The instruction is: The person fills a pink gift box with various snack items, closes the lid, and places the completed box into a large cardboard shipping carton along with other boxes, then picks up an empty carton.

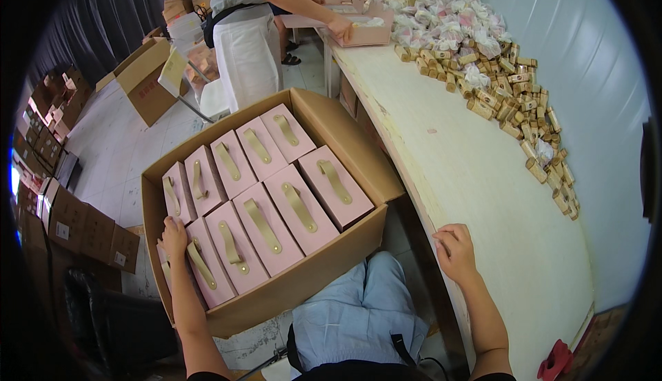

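Note:
A large open cardboard carton (378,226) holds two rows of pink boxes (281,132), each with a gold-beige strap handle. My left hand (174,239) reaches into the carton's left end, fingers bent onto a pink box (164,259) there; that box is mostly hidden behind my hand and forearm. My right hand (452,250) hovers at the near edge of the pale table (508,243), fingers loosely curled and apart, with nothing visible in them.
A co-worker (245,57) handles a pink open box (369,35) on the table. Gold cylinders (514,102) and white bagged items (452,15) are heaped along the wall. Cartons (89,233) stand left. A red object (555,360) lies lower right.

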`<act>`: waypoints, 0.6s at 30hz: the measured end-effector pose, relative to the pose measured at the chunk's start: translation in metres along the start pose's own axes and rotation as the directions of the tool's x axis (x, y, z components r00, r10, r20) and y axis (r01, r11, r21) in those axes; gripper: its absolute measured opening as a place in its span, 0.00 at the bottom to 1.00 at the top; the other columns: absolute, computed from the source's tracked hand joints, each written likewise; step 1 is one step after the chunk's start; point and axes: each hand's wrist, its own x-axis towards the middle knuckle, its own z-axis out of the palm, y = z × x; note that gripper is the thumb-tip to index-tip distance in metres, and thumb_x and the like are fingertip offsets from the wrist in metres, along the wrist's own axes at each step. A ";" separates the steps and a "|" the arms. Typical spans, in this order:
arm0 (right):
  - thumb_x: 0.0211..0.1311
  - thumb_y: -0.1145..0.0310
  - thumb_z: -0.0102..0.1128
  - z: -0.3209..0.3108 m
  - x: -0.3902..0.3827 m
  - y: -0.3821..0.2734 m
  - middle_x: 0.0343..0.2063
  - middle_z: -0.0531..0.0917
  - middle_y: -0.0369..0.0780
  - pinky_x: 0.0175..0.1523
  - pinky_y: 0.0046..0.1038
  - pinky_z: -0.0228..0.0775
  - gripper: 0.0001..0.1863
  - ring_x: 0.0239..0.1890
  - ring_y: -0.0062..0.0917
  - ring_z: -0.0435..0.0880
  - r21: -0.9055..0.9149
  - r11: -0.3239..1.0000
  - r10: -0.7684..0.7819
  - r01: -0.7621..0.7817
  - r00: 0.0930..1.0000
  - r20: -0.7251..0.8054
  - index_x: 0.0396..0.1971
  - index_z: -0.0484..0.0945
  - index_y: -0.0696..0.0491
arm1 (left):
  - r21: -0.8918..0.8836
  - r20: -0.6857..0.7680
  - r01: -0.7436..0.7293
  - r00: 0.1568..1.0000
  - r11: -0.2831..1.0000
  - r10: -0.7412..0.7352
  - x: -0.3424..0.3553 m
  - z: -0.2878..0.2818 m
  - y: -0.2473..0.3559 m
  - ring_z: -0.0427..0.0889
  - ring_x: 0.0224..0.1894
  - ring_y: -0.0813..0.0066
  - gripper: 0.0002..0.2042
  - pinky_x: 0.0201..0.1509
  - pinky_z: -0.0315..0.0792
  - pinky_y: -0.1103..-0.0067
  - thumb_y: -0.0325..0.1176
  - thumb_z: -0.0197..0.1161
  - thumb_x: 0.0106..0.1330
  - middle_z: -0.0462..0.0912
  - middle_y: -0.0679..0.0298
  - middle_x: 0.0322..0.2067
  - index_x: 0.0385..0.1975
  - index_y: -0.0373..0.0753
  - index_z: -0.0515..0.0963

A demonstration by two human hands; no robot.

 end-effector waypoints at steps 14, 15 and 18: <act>0.49 0.80 0.54 -0.008 0.076 -0.044 0.49 0.70 0.43 0.38 0.25 0.70 0.19 0.33 0.26 0.78 0.218 0.973 -0.037 0.069 0.988 -0.149 0.45 0.73 0.54 | -0.661 -0.534 -0.606 0.794 0.443 0.291 -0.095 -0.101 0.112 0.69 0.54 0.64 0.13 0.56 0.63 0.72 0.21 0.54 0.55 0.70 0.54 0.50 0.41 0.36 0.73; 0.49 0.80 0.54 -0.007 0.088 -0.047 0.49 0.69 0.43 0.37 0.25 0.70 0.21 0.33 0.25 0.78 0.239 0.970 -0.015 0.048 0.990 -0.137 0.46 0.72 0.54 | -0.721 -0.494 -0.596 0.800 0.354 0.341 -0.111 -0.104 0.119 0.69 0.54 0.66 0.12 0.56 0.63 0.74 0.20 0.53 0.56 0.71 0.55 0.50 0.40 0.35 0.73; 0.46 0.81 0.54 -0.004 0.129 -0.027 0.52 0.69 0.45 0.34 0.24 0.70 0.27 0.33 0.26 0.78 0.335 0.937 0.171 -0.096 0.964 -0.202 0.51 0.69 0.53 | -0.882 -0.381 -0.462 0.816 0.093 0.435 -0.162 -0.108 0.144 0.70 0.51 0.70 0.08 0.54 0.64 0.77 0.19 0.51 0.60 0.72 0.57 0.46 0.38 0.34 0.73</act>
